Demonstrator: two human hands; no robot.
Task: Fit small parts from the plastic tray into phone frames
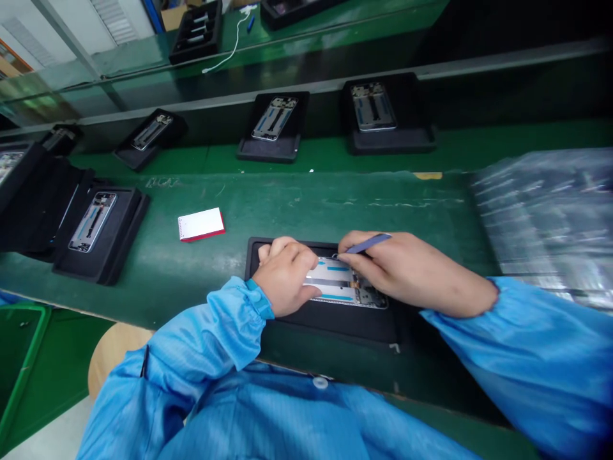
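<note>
An opened phone lies lengthwise in a black foam tray in front of me, its silver inside with blue strips and a dark flat cable facing up. My left hand is closed around the phone's left end and presses it from above. In my right hand a slim bluish-grey tweezers-like tool is pinched between thumb and fingers. The tool's lower end meets the phone's far edge, near the circuit parts at its right end. My fingers partly hide that spot.
More opened phones sit in black trays: one at left, others along the back, including a middle phone and a right phone. A small notepad lies left of my tray. Clear plastic trays are stacked at right. A green bin stands below left.
</note>
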